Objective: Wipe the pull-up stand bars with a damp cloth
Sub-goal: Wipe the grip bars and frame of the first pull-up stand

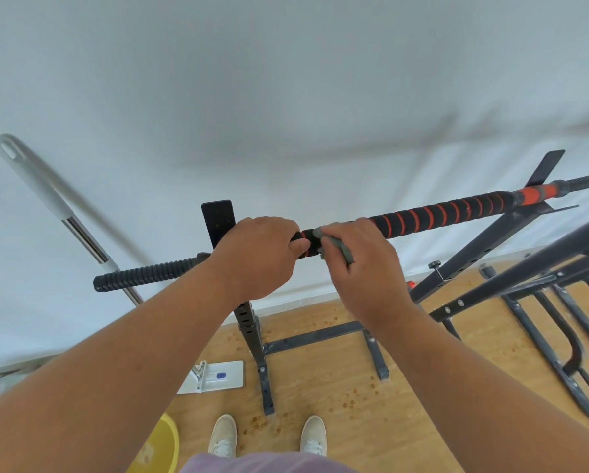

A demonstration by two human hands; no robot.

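**Top bar gripped by both hands, cloth pressed against the foam wrap**

The pull-up bar [440, 215] is seen running across the middle of the view, rising toward its right end. Its central length is covered in black foam wound with an orange spiral stripe; near the right end a solid orange sleeve is followed by ribbed black rubber, and the left end is finished with a ribbed black grip. Dull, greyish smudges are visible on the orange sleeve.

The bar is clasped from above by the left hand [255, 257], its fingers wrapped over the foam and the thumb tucked beneath. Just beside it on the bar, the right hand [361, 264] is closed around a small grey-green cloth [339, 249], which is held against the foam; only a crumpled edge of the cloth shows between the fingers.

Below the bar, the stand's black uprights and base frame [315, 337] are seen on a wooden floor. To the left of the bar a mop [81, 230] is leaned against the white wall, and a yellow bucket [165, 445] is seen below the bar's left end, near the person's pale shoes.
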